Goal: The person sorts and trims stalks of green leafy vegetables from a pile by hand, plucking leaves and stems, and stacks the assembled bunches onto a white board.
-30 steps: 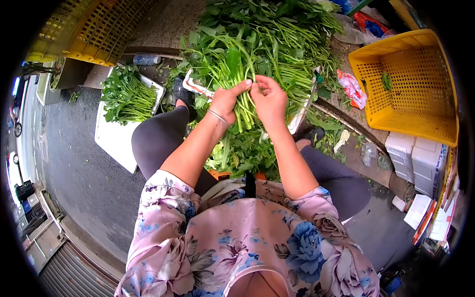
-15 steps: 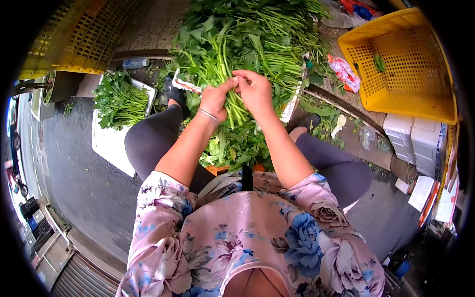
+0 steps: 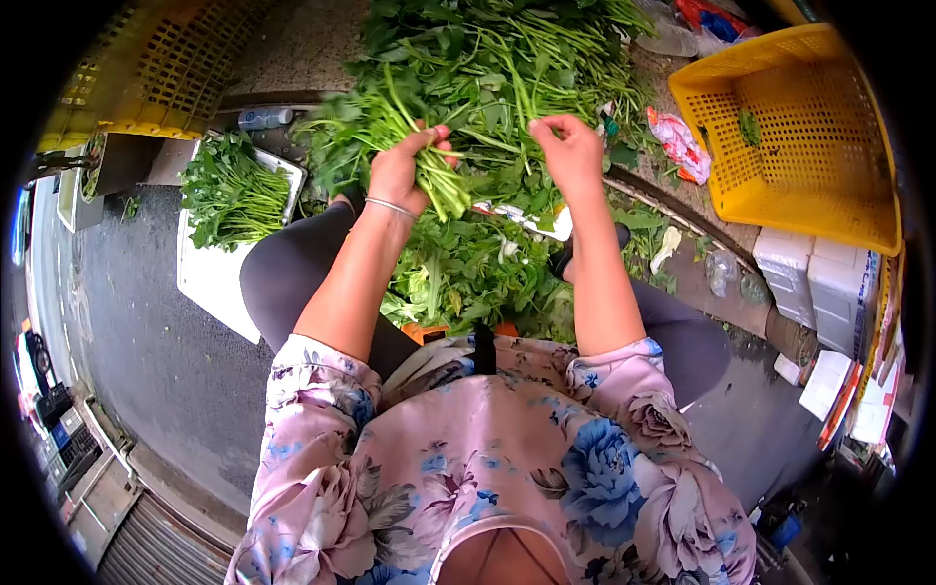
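My left hand (image 3: 398, 174) is closed round a bunch of water spinach (image 3: 441, 185), its cut stem ends toward me and its leaves spreading up and to the left. To the right, my right hand (image 3: 570, 151) pinches a single water spinach stem (image 3: 524, 96) between thumb and fingers, apart from the bunch. Beyond both hands lies a large heap of water spinach (image 3: 468, 49). Loose leaves (image 3: 468, 273) fill the space between my knees, over something orange that is mostly covered.
On the left, a bundled pile of greens (image 3: 234, 190) rests in a white tray on a white box lid (image 3: 219, 288). A yellow crate (image 3: 790, 146) stands right, above white foam boxes (image 3: 814, 283). More yellow crates (image 3: 180, 68) are at upper left. Trimmings litter the ground.
My hands have moved apart. The left has carried the bunch left and slightly up; the right has shifted right, to a stem by the heap.
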Tool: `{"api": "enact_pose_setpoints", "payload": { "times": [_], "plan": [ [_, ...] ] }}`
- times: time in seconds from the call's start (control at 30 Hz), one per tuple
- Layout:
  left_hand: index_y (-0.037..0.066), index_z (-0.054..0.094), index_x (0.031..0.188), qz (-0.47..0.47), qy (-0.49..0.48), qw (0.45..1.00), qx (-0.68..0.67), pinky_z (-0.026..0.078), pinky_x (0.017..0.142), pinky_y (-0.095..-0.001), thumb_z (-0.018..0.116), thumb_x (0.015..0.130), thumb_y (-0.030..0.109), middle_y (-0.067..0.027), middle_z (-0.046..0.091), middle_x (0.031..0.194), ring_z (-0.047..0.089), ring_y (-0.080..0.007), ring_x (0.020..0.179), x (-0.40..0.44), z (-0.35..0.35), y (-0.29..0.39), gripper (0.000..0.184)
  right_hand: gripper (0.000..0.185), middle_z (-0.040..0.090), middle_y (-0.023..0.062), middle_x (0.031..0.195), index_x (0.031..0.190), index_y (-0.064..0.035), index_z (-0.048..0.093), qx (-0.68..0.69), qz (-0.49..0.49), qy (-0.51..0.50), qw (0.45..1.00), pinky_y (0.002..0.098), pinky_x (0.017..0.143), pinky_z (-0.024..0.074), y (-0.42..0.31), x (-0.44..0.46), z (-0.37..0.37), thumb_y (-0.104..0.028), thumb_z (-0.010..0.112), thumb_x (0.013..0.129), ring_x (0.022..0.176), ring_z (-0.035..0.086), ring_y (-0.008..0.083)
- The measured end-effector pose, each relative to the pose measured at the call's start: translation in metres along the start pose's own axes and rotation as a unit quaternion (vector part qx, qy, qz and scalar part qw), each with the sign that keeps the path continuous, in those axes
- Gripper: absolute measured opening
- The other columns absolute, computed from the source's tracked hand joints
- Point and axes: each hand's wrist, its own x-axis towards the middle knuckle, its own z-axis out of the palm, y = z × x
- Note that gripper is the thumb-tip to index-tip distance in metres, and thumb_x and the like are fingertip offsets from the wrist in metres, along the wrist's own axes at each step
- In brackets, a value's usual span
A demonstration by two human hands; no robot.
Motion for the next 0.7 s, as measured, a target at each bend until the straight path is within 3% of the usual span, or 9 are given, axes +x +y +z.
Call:
{"api": "enact_pose_setpoints", "payload": {
  "times": [0.03,0.17,0.23,0.3,0.33,0.4,0.43,0.53,0.7],
  "plan": [
    [0.006,0.044,0.096,-0.034,-0.002,0.999,0.023,0.05,0.056,-0.0307,0.049,0.082,0.002,-0.0112,0.058,0.088,0.054,-0.0165,0.068,-0.002,0.001,-0.005,0.016,0.019,0.063,0.0073,0.072,0.082,-0.0013,0.062,0.146,0.007,-0.022,0.989,0.0243,0.057,0.0437,-0.013,-0.011,0.003,-0.018,0.065,0.073,0.062,0.055,0.0116],
    [-0.001,0.055,0.093,-0.027,0.005,0.988,0.154,0.049,0.055,-0.028,0.059,0.078,0.007,-0.0104,0.061,0.084,0.059,-0.0183,0.067,-0.014,0.013,-0.016,0.017,0.017,0.062,0.0057,0.07,0.082,-0.0004,0.061,0.168,-0.003,-0.081,0.982,0.0238,0.056,0.0429,-0.013,-0.047,0.039,-0.014,0.065,0.074,0.06,0.053,0.0091],
    [-0.003,0.058,0.089,0.032,0.027,0.979,0.198,0.048,0.053,-0.0278,0.062,0.076,0.007,-0.0103,0.062,0.08,0.059,-0.0185,0.067,-0.001,0.002,-0.022,0.016,0.013,0.062,0.0026,0.07,0.085,-0.0044,0.063,0.04,-0.034,-0.121,0.991,0.0246,0.052,0.0428,-0.016,-0.06,0.046,-0.015,0.06,0.078,0.055,0.054,0.01],
    [-0.003,0.058,0.086,-0.028,0.079,0.964,0.253,0.048,0.051,-0.0275,0.063,0.076,0.007,-0.0109,0.062,0.078,0.058,-0.0175,0.064,0.01,-0.015,-0.019,0.015,0.016,0.062,0.0024,0.07,0.087,-0.0053,0.063,0.152,0.064,-0.184,0.969,0.0245,0.051,0.0433,-0.024,-0.06,0.04,-0.019,0.059,0.08,0.055,0.054,0.0098],
    [-0.003,0.057,0.087,-0.056,0.039,0.978,0.199,0.047,0.049,-0.0275,0.063,0.076,0.007,-0.0112,0.061,0.076,0.056,-0.0164,0.059,-0.005,-0.001,-0.011,0.016,0.018,0.063,0.0028,0.071,0.09,-0.006,0.063,0.225,0.039,-0.126,0.965,0.024,0.052,0.0437,-0.014,-0.05,0.039,-0.02,0.058,0.081,0.055,0.054,0.0091],
    [-0.003,0.055,0.092,-0.073,0.028,0.979,0.186,0.048,0.05,-0.0283,0.062,0.077,0.008,-0.011,0.06,0.079,0.058,-0.0172,0.064,-0.005,-0.001,-0.009,0.02,0.025,0.062,0.007,0.075,0.091,-0.0072,0.063,-0.049,-0.014,0.056,0.997,0.0328,0.056,0.0462,0.003,-0.022,0.033,-0.027,0.06,0.077,0.061,0.058,0.0189],
    [-0.003,0.054,0.094,-0.11,0.012,0.976,0.187,0.05,0.053,-0.0297,0.061,0.077,0.007,-0.011,0.059,0.082,0.06,-0.0185,0.068,-0.003,-0.003,-0.006,0.021,0.026,0.062,0.008,0.076,0.091,-0.0085,0.064,-0.204,-0.074,0.142,0.966,0.0361,0.057,0.0468,0.011,-0.009,0.033,-0.03,0.061,0.076,0.064,0.059,0.0227],
    [-0.004,0.052,0.097,-0.081,0.016,0.986,0.144,0.053,0.061,-0.0401,0.059,0.078,0.005,-0.0112,0.058,0.089,0.061,-0.0232,0.078,-0.008,0.005,-0.008,0.023,0.026,0.061,0.0096,0.078,0.088,-0.0128,0.065,-0.312,-0.009,0.03,0.95,0.0405,0.06,0.0468,0.02,0.01,0.038,-0.033,0.063,0.072,0.068,0.059,0.028],
    [-0.002,0.055,0.091,-0.001,0.012,0.997,0.072,0.051,0.059,-0.0328,0.058,0.079,0.009,-0.0091,0.059,0.073,0.058,-0.0185,0.063,-0.001,0.0,0.0,0.016,0.017,0.06,0.0088,0.063,0.079,-0.0146,0.062,-0.173,0.067,0.115,0.976,0.0361,0.056,0.0453,0.021,0.013,0.007,-0.029,0.061,0.071,0.06,0.059,0.0254]
  ]
}}
